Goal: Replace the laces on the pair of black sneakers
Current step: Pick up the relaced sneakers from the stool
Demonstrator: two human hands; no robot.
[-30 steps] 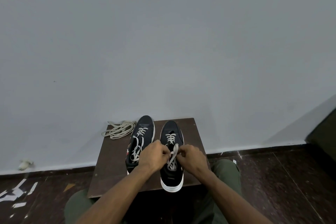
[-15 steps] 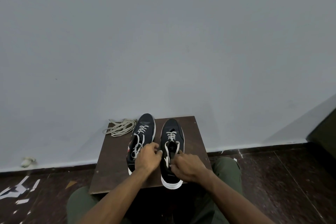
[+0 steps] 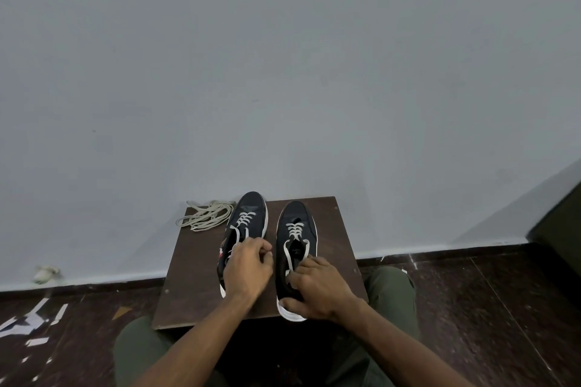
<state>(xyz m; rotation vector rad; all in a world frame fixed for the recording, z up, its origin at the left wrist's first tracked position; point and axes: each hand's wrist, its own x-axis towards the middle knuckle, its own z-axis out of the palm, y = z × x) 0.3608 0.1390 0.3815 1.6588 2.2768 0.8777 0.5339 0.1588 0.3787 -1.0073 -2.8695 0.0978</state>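
Spare laces (image 3: 206,216) bunched at bench (image 3: 195,273) upper-left corner. Left shoe (image 3: 248,214) and right shoe (image 3: 297,226) side by side, toes toward the wall. Left hand (image 3: 248,267) over left shoe, fingers curled; cannot tell if pinching lace. Right hand (image 3: 317,286) grips right shoe's heel end, loose lace (image 3: 287,256) just above it, nearest that hand.

1. Both sneakers (image 3: 248,217) (image 3: 297,223): black uppers, white sole edges, off-white laces.
2. Left sneaker: red-and-white patch on its side, just beside the left-hand fingers (image 3: 265,250).
3. Loose laces (image 3: 206,217): cream.
4. Surface (image 3: 195,264): dark brown.
5. Wall (image 3: 283,72): plain pale grey.
6. Floor (image 3: 471,308): dark reddish-brown, white scraps.
7. Trousers (image 3: 390,286): olive green.
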